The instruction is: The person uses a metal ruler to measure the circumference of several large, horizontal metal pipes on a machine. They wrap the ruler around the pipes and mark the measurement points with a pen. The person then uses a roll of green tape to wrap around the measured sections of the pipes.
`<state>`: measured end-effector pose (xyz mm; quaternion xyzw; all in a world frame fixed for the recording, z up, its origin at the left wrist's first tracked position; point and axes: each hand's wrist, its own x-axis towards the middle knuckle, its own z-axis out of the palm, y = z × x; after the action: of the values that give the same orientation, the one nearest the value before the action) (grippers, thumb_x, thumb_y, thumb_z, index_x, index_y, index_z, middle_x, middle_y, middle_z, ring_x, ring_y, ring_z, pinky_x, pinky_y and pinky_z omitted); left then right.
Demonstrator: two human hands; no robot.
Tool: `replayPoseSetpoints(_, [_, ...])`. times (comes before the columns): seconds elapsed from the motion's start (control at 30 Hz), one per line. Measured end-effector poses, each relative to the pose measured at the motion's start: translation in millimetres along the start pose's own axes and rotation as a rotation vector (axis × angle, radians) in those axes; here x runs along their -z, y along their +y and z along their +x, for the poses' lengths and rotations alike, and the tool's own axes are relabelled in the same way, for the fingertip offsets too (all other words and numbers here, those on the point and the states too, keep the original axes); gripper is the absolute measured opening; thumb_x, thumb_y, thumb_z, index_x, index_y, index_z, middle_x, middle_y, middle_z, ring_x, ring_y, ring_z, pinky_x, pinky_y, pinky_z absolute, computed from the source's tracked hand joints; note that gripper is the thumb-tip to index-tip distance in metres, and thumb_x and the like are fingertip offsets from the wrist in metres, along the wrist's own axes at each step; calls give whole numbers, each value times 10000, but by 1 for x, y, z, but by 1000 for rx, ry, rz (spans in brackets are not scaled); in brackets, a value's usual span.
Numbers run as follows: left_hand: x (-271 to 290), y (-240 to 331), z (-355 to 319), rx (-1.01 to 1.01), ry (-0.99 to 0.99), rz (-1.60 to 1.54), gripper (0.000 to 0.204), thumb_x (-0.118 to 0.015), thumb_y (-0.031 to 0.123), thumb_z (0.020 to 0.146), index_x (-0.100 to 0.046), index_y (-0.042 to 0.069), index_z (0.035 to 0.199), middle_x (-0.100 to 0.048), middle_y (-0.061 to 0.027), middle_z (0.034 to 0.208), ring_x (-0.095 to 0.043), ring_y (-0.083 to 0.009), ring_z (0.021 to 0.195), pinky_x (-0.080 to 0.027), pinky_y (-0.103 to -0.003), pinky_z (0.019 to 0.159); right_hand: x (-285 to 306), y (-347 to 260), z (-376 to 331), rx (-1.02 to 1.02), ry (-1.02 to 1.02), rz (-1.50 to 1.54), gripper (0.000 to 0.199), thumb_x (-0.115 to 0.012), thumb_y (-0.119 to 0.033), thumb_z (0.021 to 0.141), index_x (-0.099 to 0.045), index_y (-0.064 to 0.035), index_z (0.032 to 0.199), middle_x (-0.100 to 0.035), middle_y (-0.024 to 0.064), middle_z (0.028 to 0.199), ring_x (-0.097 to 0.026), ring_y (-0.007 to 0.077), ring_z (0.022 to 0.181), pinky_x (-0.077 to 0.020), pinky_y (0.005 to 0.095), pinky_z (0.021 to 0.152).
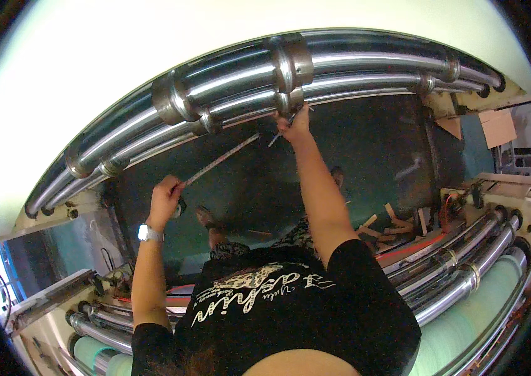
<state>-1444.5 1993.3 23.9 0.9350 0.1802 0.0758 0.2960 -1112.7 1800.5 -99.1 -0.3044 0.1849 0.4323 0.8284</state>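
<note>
Left hand [166,190] pinches ruler [221,158] by near end; ruler slants toward right hand [293,127], likely light, bendy, best held there; right hand closed round slim tool [274,139] beside collar [290,100]

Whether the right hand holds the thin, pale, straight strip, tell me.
No, the strip extends from the left hand, short of the right hand.

Thin rod [274,140] partly hidden by right hand [294,127]; kind unclear.
</note>
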Motion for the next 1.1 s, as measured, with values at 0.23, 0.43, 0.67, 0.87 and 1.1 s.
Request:
replayPoseSetpoints(0.23, [-11,0,78,-57,-4,127,112,-569,153,796,-567,43,817,-570,-161,778,-559,-340,700,-428,-403,594,-13,10,-52,556,251,-457,267,-579,-337,824,-489,-89,784,-452,-12,578,-386,82,422,-285,218,373])
replayPoseSetpoints(0.43, [-27,-14,123,-181,82,168,138,-562,205,807,-585,72,836,-583,-161,763,-563,-349,706,-431,-414,601,-7,4,-24,924,137,-856,185,-609,-207,811,-545,-34,828,-521,0,703,-452,95,659,-384,240,621])
replayPoseSetpoints(0.67, [-37,-20,135,-134,86,184,212,-529,266,815,-633,91,872,-609,-150,751,-577,-340,722,-449,-428,649,-17,6,-26,980,155,-953,172,-616,-188,813,-543,-40,861,-529,-9,714,-437,71,644,-380,224,589])
replayPoseSetpoints(0.87, [-40,-14,137,-94,83,242,201,-526,261,808,-636,93,830,-609,-145,728,-582,-337,706,-458,-434,636,-13,2,-19,1017,115,-849,155,-610,-166,821,-484,-113,748,-444,-48,575,-375,38,449,-285,189,394])
replayPoseSetpoints(1.1, [-33,-6,135,-5,70,308,187,-523,251,787,-625,104,841,-614,-149,744,-593,-332,715,-469,-439,638,-18,4,-22,903,95,-718,131,-645,-84,781,-514,-76,785,-499,-46,700,-403,41,599,-336,185,531])
